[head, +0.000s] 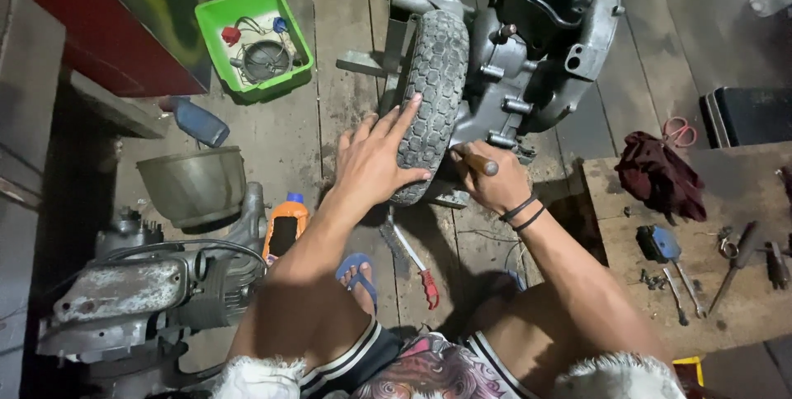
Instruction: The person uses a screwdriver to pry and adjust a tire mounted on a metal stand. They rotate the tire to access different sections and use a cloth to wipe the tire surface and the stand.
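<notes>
**Tyre steadied, tool held at the engine**

A small knobbly tyre [433,94] is seen standing upright on the plank floor [289,143], mounted against a grey engine casing [544,61]. The left hand [375,160] is laid flat on the tyre's tread, fingers spread, so its grip is wide and nothing is clasped. The right hand [495,184] is closed around a wooden-handled tool [478,162], whose working end is hidden between tyre and casing. Two dark bands are worn on the right wrist.

Below the tyre, a wire brush with a red handle [417,263] lies on the floor, near a foot in a blue sandal [359,275]. An orange bottle [285,226] stands just beside a second, rusty engine [140,292], on which a metal bowl [194,184] is resting. A green tray [252,40] with small parts is set well apart, at the upper left.

To the right, a low bench [726,300] carries a dark red rag [660,176], red-handled scissors [681,131] and several hand tools [685,283].
</notes>
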